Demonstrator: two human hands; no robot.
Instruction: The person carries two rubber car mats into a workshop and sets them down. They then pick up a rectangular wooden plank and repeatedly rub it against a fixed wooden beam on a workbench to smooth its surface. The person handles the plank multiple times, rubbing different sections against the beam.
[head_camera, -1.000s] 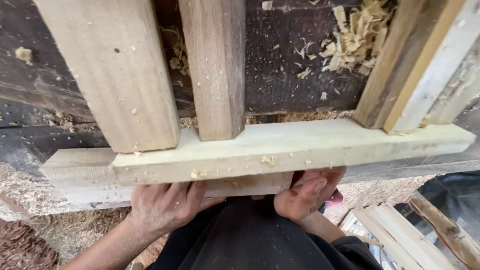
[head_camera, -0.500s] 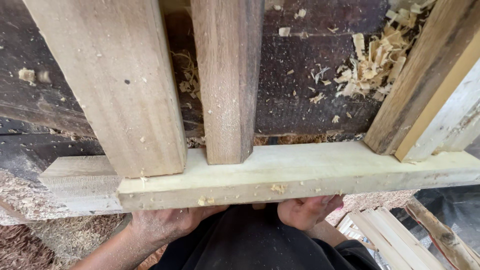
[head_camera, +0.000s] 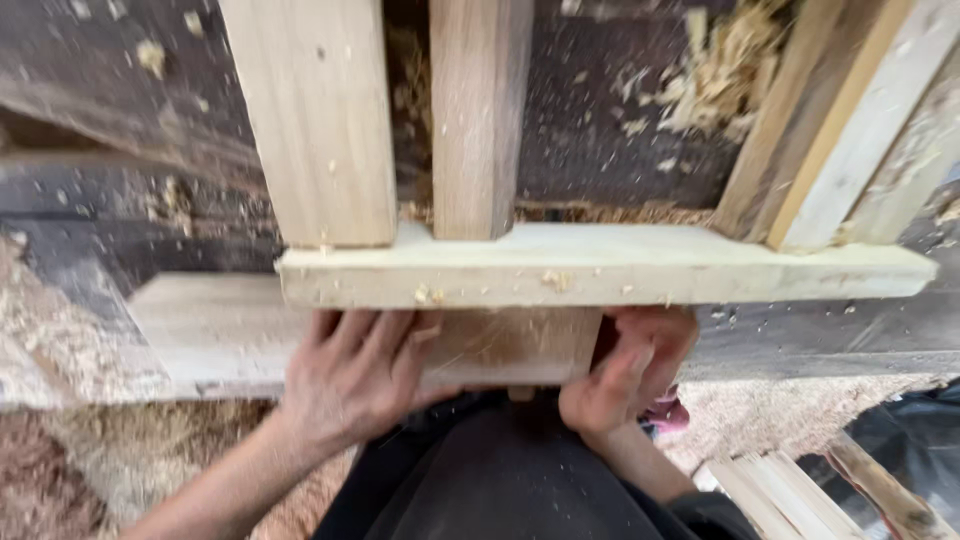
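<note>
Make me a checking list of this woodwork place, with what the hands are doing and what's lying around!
Surface: dark, worn workbench, dusty with sawdust.
Job's things: pale cross plank lies flat across the front; a lower board sits beneath it; two upright planks butt against the pale plank's far edge.
Clutter: wood shavings piled at the back; sawdust heaped at left.
Hands: left hand pressed flat on the lower board; right hand grips that board's end under the pale plank.
Cables: nothing seen.
Surroundings: slanted laths at right; loose wood strips lie below; picture is blurred.
</note>
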